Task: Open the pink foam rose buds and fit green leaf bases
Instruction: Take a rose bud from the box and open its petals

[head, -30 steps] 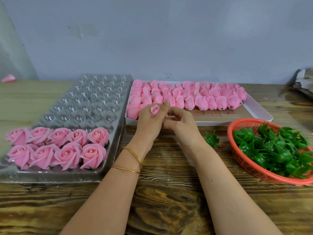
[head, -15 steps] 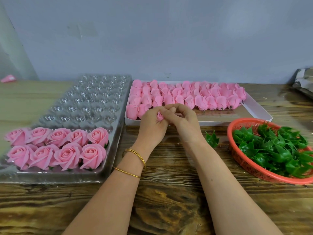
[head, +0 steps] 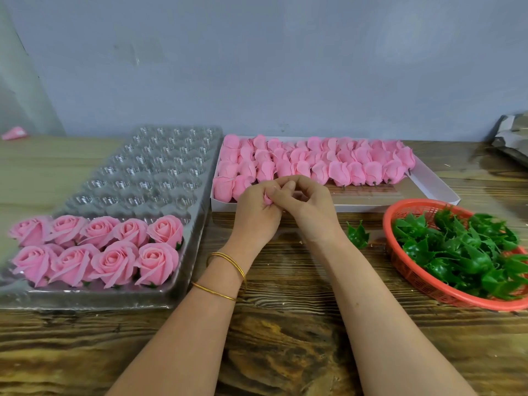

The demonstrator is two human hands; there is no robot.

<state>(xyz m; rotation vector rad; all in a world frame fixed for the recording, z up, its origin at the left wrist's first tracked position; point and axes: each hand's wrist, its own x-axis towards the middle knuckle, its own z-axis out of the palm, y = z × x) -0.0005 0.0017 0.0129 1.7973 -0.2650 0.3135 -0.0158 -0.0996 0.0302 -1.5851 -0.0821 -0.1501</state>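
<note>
Left edge: clear plastic blister tray (head: 160, 158) on the dark wooden table (head: 285, 352), 9 opened pink foam roses (head: 97, 250) seated in its 2 nearest rows, 5 behind and 4 in front.

Centre: left hand (head: 257, 215), 2 thin gold bangles (head: 228, 264) on the wrist, fingers curled round 1 small pink foam rose bud (head: 268, 199), mostly hidden. Right hand (head: 311, 207) touching the left, fingertips pinching at the same bud.

Behind both: shallow white cardboard box (head: 365, 207) packed with closed pink foam buds (head: 328, 164).

Right: 1 loose green plastic leaf base (head: 357, 234) on the table, just beside the red plastic mesh basket (head: 423, 284) heaped with green leaf bases (head: 463, 250).
</note>
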